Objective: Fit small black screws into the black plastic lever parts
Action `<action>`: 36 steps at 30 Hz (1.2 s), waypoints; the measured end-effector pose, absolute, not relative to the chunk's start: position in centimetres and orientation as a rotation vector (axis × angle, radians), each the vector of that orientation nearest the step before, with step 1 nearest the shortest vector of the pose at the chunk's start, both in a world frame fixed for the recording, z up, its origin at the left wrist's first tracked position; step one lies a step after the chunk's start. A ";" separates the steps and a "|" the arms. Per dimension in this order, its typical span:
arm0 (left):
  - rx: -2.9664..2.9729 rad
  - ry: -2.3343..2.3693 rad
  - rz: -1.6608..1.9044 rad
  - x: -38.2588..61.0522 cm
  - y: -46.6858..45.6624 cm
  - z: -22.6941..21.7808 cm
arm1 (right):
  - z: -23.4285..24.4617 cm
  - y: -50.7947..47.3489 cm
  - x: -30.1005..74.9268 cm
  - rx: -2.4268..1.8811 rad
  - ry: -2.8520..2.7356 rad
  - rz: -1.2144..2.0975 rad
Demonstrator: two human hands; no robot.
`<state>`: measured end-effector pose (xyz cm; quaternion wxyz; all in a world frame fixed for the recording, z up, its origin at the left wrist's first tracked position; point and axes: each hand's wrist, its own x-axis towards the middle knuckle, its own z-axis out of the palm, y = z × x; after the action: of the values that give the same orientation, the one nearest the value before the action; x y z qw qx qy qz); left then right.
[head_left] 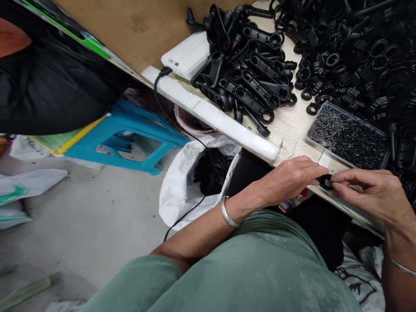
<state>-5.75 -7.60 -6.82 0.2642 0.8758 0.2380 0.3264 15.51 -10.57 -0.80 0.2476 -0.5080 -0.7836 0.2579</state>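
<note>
Head view, left grip [290,178], right grip [370,190], narrowly pinching black part [323,181]

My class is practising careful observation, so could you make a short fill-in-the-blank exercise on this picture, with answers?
1. The left hand and right hand grip a small part, mostly ____ in colour.
2. The stool is coloured ____.
3. The box with a plugged-in cable is coloured ____.
4. Wrists wearing bracelets number ____.
Answers: black; blue; white; two.
</note>
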 end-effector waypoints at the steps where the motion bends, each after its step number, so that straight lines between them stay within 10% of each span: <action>1: 2.377 0.636 0.888 -5.8 -7.5 -6.8 | -1.0 -10.8 15.7 -1.421 -2.079 0.694; 36: 2.539 0.855 0.695 -4.6 -7.9 -5.4 | -3.2 -15.4 14.1 -1.802 -1.513 0.465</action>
<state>-4.55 -7.88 -5.44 0.1858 0.9014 0.3035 0.2467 14.11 -15.38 -3.17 0.3633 -0.7000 -0.5878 0.1805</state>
